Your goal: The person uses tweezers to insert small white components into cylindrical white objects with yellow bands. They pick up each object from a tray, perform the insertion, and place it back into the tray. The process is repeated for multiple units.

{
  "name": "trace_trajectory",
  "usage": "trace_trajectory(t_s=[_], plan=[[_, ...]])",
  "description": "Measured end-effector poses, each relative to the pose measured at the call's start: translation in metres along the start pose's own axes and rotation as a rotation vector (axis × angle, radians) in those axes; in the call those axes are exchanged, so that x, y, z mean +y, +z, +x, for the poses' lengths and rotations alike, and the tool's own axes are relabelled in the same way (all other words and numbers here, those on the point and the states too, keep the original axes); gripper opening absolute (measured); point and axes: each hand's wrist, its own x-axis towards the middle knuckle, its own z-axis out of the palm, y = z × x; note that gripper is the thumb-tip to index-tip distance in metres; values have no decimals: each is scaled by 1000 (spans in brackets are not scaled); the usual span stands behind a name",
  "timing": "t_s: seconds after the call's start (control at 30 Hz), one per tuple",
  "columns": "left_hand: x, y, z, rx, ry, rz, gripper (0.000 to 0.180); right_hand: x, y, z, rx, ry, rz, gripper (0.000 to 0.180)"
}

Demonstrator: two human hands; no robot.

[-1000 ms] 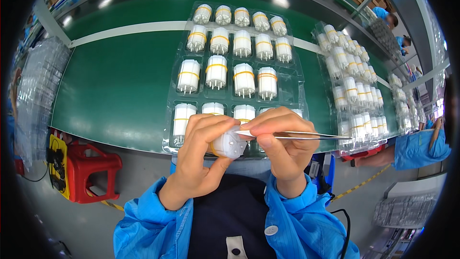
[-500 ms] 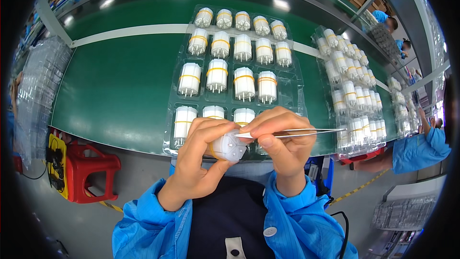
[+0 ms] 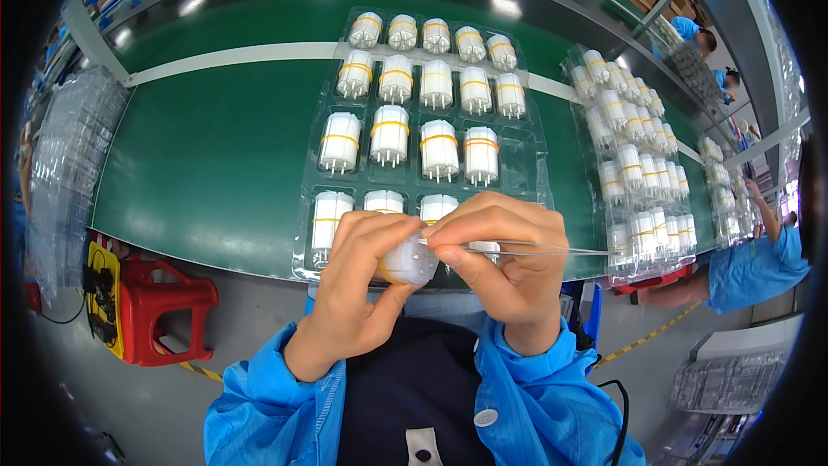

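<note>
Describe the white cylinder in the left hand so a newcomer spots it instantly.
Find the long green work surface, then the clear tray on it, at whose near edge two hands meet. The left hand holds the white cylinder, beside the right hand with the tweezers. Unlike the tray's banded cylinders, it sits in fingers, not a pocket.

I see the yellow-banded white plug tilted between the left fingers, its end face toward the right fingers. Slim silver tweezers jut rightward from those!
</note>
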Motion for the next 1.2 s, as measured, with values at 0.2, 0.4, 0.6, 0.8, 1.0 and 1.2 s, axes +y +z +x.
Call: trace_trajectory(t_s=[0.2, 0.4, 0.6, 0.8, 1.0, 1.2], plan=[[-1, 1, -1, 33, 15, -11, 61, -1, -3, 4, -45, 74, 49, 10], [-1, 0, 13, 147, 120, 157, 57, 3, 11, -18, 249, 67, 490, 19], [-4, 11, 1, 129, -53, -161, 61, 5, 19, -26, 267, 87, 308, 18], [3, 8, -1, 109, -84, -30, 60, 4, 21, -32, 312, 75, 392, 17], [2, 6, 5, 107, 85, 168, 58, 0, 23, -32, 317, 117, 363, 14], [-1, 8, 3, 167, 89, 106, 59, 2, 24, -30, 302, 84, 337, 12]])
